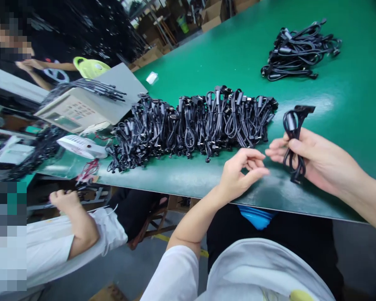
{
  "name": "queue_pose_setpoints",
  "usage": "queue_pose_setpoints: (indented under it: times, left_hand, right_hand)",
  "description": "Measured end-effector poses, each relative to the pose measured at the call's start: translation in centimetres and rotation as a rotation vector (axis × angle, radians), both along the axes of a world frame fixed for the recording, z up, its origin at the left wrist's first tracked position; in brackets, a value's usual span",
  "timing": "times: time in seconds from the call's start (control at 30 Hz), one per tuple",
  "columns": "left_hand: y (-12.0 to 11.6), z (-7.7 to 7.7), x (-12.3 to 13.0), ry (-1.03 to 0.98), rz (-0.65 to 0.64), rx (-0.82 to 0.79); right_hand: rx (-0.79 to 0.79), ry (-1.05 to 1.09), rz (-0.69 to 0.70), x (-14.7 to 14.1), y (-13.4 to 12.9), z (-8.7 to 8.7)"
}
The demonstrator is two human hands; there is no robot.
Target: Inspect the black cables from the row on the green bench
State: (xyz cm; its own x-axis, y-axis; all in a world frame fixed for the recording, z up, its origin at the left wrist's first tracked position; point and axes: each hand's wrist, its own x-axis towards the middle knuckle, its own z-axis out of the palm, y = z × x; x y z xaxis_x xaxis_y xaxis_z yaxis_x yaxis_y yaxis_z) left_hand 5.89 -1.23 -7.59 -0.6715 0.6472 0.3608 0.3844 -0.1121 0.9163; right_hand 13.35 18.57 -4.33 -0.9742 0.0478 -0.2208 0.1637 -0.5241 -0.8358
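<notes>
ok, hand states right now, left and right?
Left hand: fingers curled, holding nothing visible, above the table edge.
Right hand: closed on a coiled black cable.

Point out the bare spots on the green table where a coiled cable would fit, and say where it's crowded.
Bare green table shows between the long row of coiled cables and the far cable pile, and to the right of the coiled cable in the right hand. A narrow strip runs along the near edge left of the left hand. The left end by the tester box is crowded.
</notes>
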Motion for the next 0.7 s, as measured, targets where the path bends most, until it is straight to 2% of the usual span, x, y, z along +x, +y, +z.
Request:
queue_pose_setpoints:
  times: [0.07,0.13,0.37,0.53,0.7]
  left_hand:
    - [0.1,0.0,0.4,0.024,-0.107,-0.118]
    - [0.3,0.1,0.7,0.036,-0.146,-0.185]
    - [0.6,0.1,1.1,0.119,-0.097,-0.237]
    - [0.5,0.1,0.9,0.122,-0.138,-0.23]
    - [0.5,-0.1,0.9,0.161,-0.143,-0.27]
  right_hand:
    - [0.006,0.054,-0.108,-0.2,0.1,-0.1]
    - [0.044,0.073,-0.133,-0.2,0.0,-0.3]
    - [0.127,0.055,-0.121,-0.2,-0.5,-0.7]
    - [0.19,0.059,-0.159,-0.2,-0.8,-0.2]
    - [0.181,0.093,-0.17,-0.1,-0.9,0.1]
